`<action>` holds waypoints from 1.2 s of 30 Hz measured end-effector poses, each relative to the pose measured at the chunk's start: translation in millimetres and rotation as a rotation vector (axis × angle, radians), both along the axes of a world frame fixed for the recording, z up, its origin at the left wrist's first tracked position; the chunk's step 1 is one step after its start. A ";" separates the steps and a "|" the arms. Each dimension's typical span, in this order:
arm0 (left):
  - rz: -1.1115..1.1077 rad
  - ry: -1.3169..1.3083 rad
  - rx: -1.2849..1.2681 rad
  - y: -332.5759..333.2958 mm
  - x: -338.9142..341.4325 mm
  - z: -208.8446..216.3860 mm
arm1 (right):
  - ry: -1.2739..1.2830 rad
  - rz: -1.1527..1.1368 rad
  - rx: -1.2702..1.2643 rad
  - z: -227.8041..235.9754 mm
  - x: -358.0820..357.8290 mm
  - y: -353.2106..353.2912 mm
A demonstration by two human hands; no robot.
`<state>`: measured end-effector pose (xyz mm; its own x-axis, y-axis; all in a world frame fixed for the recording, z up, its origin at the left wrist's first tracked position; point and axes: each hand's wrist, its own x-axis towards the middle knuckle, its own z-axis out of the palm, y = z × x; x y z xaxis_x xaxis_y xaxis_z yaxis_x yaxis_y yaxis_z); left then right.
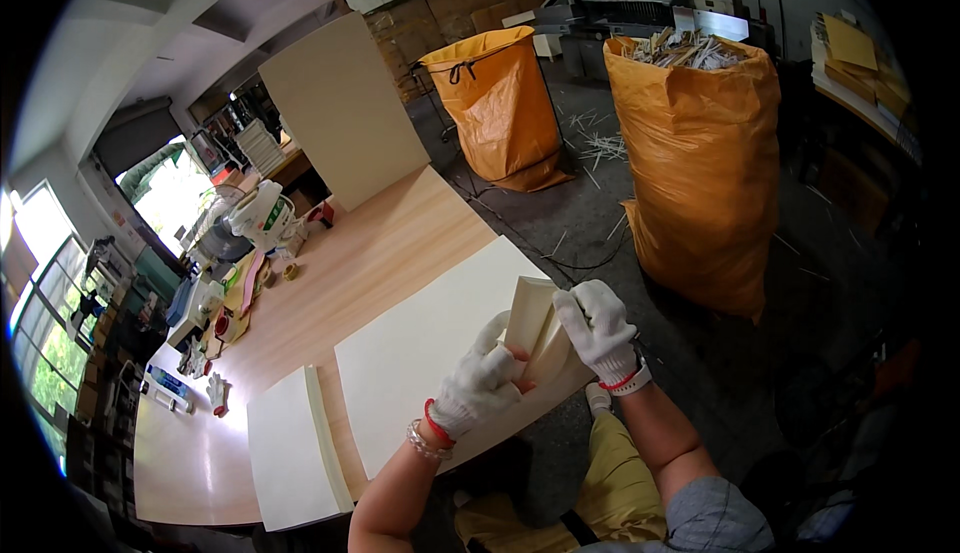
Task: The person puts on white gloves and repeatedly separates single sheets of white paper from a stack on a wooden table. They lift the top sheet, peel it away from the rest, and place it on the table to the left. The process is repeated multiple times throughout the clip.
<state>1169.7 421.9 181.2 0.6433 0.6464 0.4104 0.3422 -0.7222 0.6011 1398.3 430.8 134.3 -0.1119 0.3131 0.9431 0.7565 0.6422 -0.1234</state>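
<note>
Above the table's near right edge, a narrow stack of cream paper stands tilted between my hands. My left hand, in a white knit glove with bare fingertips showing, is closed around its lower left side. Against its upper right side, my right hand is closed with bent fingers, also gloved in white. Part of the stack hangs bent and fanned between the hands. Beneath lies a large cream sheet or pile of sheets; its thickness is hard to tell. A thick stack of cream sheets rests to the left.
Two orange sacks stand on the floor beyond the table: a full one topped with paper scraps, and another on a frame. A tall board rises at the table's far end. Tape rolls, a bottle and a glove line the left side.
</note>
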 end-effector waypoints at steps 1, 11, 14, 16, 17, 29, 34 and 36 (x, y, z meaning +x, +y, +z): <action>0.009 -0.002 -0.019 0.4 -0.5 -0.6 | 0.003 -0.017 0.028 -1.8 -0.6 1.3; -0.102 0.079 0.145 8.6 -0.7 -0.4 | 0.171 0.105 -0.037 8.7 -5.6 -3.0; -0.103 -0.019 0.017 7.0 0.9 0.8 | 0.101 0.088 -0.062 6.2 -2.1 -2.7; -0.036 -0.004 -0.013 -1.0 3.7 4.8 | 0.080 0.081 -0.037 1.8 0.1 -1.4; -0.034 -0.011 -0.001 -0.4 2.7 2.9 | 0.070 0.081 -0.022 0.5 -0.4 -0.3; -0.054 0.106 0.075 7.0 -2.3 -1.6 | 0.074 0.086 -0.053 4.0 -0.8 0.4; -0.054 -0.040 0.046 0.8 6.2 4.4 | 0.074 0.062 -0.027 2.1 -0.9 0.4; -0.051 -0.046 0.048 1.6 4.4 1.1 | 0.090 0.084 -0.039 1.3 -1.4 0.4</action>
<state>1174.1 423.5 182.2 0.6547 0.5920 0.4700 0.2767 -0.7663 0.5798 1397.0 431.1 135.6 -0.0553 0.3426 0.9379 0.6848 0.6966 -0.2141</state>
